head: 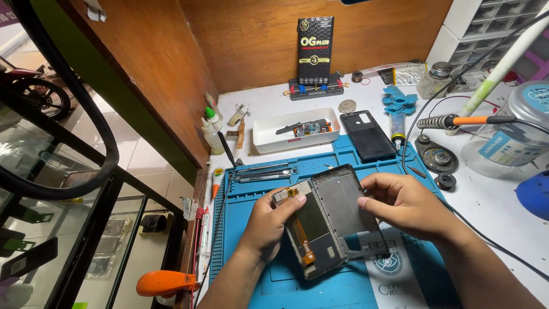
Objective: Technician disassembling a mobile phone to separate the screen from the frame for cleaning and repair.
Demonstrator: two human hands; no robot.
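An opened phone frame (337, 200) with its bare metal inside facing up is held over the blue work mat (257, 269). A dark screen part with an orange flex cable (303, 237) lies partly lifted off its left side. My left hand (269, 220) grips the left edge, thumb on the small board at the top corner. My right hand (403, 203) holds the right edge, thumb pressed on the frame's rim.
A black phone back cover (368, 134) lies beyond the mat. A white tray (263, 134) holds small boards. Tweezers (263, 171) rest at the mat's top. A soldering iron (457, 121) sits on its stand at right, with cables, a clear jar (514, 137) and glue bottles (213, 131).
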